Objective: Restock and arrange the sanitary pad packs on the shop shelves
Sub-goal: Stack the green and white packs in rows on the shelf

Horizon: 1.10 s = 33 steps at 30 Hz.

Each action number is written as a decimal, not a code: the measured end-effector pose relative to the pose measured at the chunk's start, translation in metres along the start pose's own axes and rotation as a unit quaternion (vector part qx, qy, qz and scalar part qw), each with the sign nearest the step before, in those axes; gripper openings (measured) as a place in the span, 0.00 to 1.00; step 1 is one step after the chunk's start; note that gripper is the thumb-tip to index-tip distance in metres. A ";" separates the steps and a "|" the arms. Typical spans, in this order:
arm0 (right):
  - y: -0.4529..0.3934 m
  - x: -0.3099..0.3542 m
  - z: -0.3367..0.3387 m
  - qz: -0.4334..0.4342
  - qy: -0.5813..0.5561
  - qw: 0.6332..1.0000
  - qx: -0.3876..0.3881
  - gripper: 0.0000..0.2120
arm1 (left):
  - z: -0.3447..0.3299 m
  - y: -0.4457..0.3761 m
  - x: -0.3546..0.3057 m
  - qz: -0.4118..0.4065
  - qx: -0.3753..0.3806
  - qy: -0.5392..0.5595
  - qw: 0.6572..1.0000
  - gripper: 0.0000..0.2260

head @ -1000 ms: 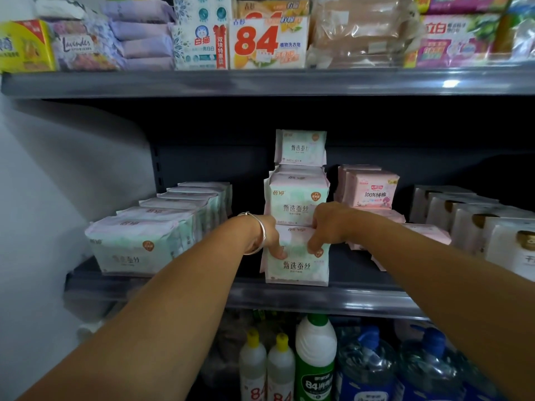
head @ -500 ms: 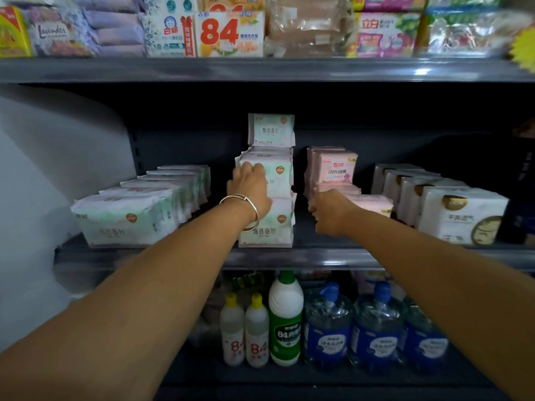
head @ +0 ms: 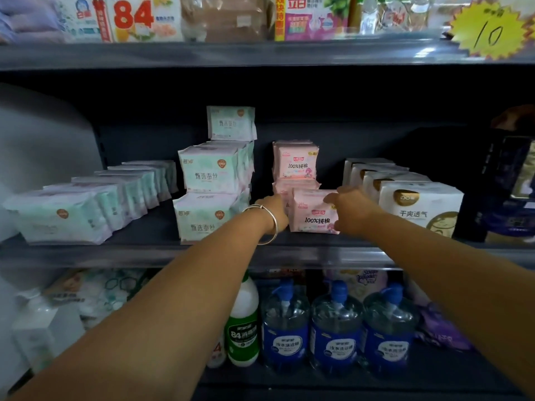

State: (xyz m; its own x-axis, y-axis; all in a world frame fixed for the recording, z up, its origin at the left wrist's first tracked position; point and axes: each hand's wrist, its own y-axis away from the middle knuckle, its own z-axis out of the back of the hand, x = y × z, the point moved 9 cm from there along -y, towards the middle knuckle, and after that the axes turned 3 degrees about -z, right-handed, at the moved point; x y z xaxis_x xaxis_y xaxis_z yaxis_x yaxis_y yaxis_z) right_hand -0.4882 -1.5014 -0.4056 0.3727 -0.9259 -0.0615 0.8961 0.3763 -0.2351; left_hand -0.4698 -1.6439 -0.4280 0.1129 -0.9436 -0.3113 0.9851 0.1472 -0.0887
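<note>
Green stack: my mint-green soft plastic pad packs sit piled left of centre on the dark shelf.
Left hand: grip pressed on the pack's left edge.
Pink pack: this pale pink soft pad pack stands at the shelf front, between my hands.
Right hand: grip clamps its right side.

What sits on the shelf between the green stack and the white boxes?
In the head view, pink pad packs lie between the green stack and the white boxes, with both hands on the front one.

dark metal shelving, pale wall
</note>
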 end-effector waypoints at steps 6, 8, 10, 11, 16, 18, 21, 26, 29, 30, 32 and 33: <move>-0.038 0.000 -0.022 -0.001 -0.089 0.995 0.053 0.30 | -0.019 -0.036 0.015 0.041 0.026 0.032 0.998 0.24; -0.048 0.005 -0.025 0.015 -0.085 0.995 0.040 0.27 | -0.022 -0.050 0.020 0.059 0.027 0.051 0.997 0.29; -0.056 0.010 -0.026 0.034 -0.066 0.997 0.025 0.26 | -0.025 -0.060 0.024 0.070 0.025 0.068 0.995 0.30; -0.059 0.013 -0.026 0.042 -0.061 0.997 0.022 0.26 | -0.025 -0.064 0.024 0.070 0.021 0.084 0.994 0.29; -0.066 0.026 -0.025 0.072 -0.061 0.995 0.018 0.25 | -0.050 -0.114 0.046 0.069 0.029 0.153 0.985 0.26; -0.068 0.029 -0.025 0.078 -0.066 0.995 0.014 0.24 | -0.054 -0.127 0.054 0.067 0.025 0.164 0.984 0.18; -0.069 0.033 -0.027 0.085 -0.063 0.994 0.009 0.24 | -0.037 -0.093 0.037 0.055 0.020 0.187 0.981 0.15; -0.071 0.033 -0.028 0.080 -0.067 0.994 0.011 0.25 | -0.038 -0.092 0.038 0.073 0.014 0.213 0.974 0.17; -0.067 0.031 -0.028 0.067 -0.085 0.994 0.021 0.29 | -0.028 -0.078 0.038 0.103 -0.003 0.188 0.977 0.28; -0.064 0.029 -0.027 0.059 -0.088 0.994 0.019 0.31 | -0.024 -0.073 0.035 0.105 -0.008 0.174 0.979 0.30; -0.055 0.025 -0.023 0.049 -0.083 0.995 0.005 0.36 | -0.011 -0.064 0.027 0.102 -0.046 0.132 0.985 0.31; -0.049 0.023 -0.020 0.049 -0.078 0.996 -0.005 0.36 | 0.000 -0.058 0.020 0.095 -0.083 0.110 0.986 0.31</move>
State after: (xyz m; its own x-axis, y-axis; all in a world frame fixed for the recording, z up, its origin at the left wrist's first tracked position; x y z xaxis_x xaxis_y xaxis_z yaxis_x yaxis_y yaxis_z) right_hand -0.5283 -1.5417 -0.4153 0.4916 -0.8683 0.0666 0.8516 0.4633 -0.2451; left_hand -0.5246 -1.6716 -0.4293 0.2447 -0.8101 -0.5328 0.9123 0.3784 -0.1564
